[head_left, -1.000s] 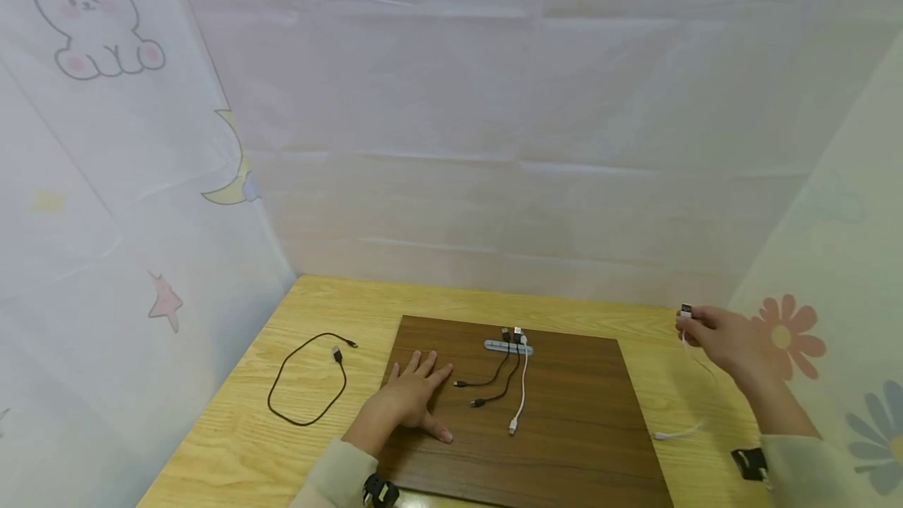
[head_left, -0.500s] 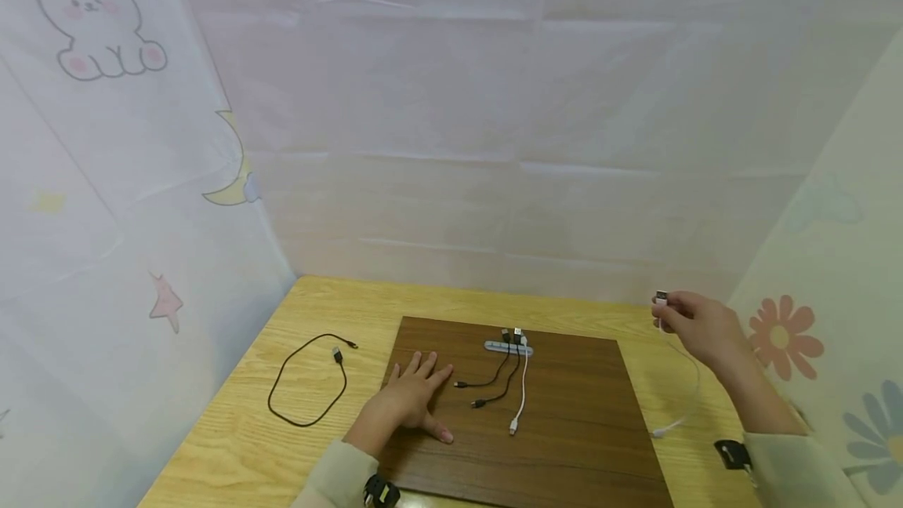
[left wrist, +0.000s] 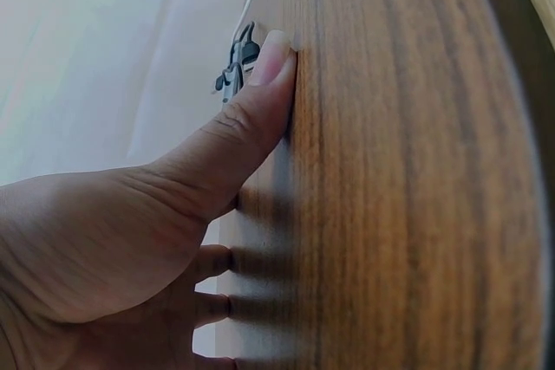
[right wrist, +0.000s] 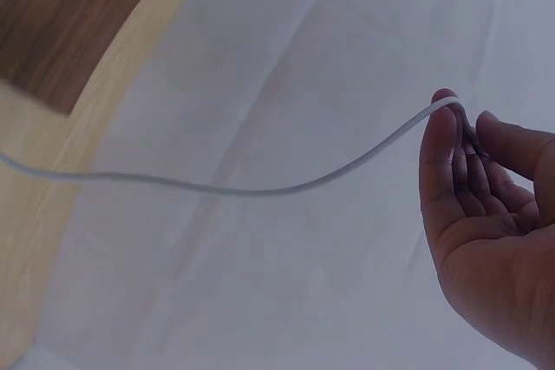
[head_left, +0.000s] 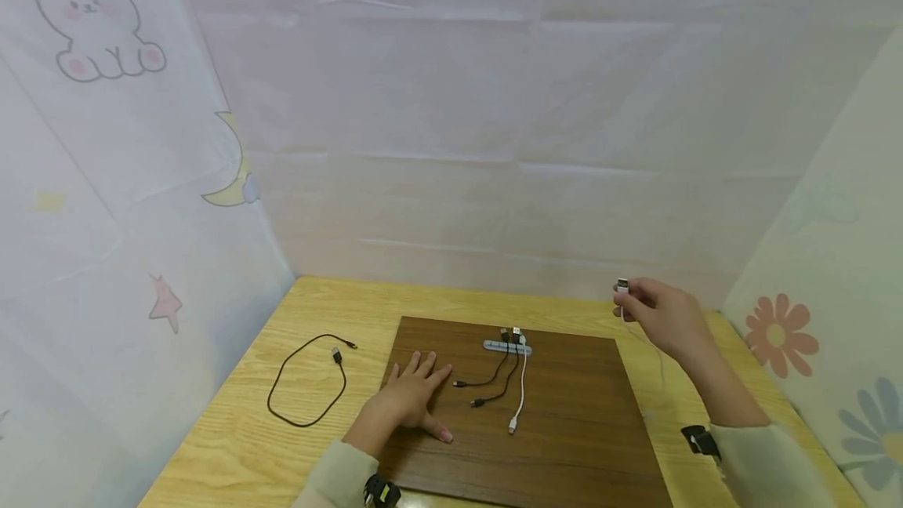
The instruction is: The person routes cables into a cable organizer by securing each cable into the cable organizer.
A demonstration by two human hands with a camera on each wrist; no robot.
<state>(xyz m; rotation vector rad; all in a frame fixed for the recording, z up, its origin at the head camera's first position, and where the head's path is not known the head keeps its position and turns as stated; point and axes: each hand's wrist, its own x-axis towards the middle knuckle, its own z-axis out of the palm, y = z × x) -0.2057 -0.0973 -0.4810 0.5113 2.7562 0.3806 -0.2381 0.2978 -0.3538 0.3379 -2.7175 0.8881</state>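
At the right of the frame, the right hand (head_left: 663, 316) was raised above the counter (head_left: 226, 453), pinching a slender white cable (right wrist: 260, 191) between thumb and curled fingers; its metal-tipped USB plug (head_left: 622, 288) pointed upward and its cord trailed below. The left hand (head_left: 411, 400), near the lower centre, lay flat with fingers spread on a dark brown wood-grain board (head_left: 578, 422), gripping nothing, well apart from that cable. Between the hands, a pale blue-grey oblong cable holder (head_left: 491, 346) carried two short black cables (head_left: 479, 403) and a short white cable (head_left: 523, 386). A looped black cable (head_left: 269, 396) lay on the counter, left of the board.
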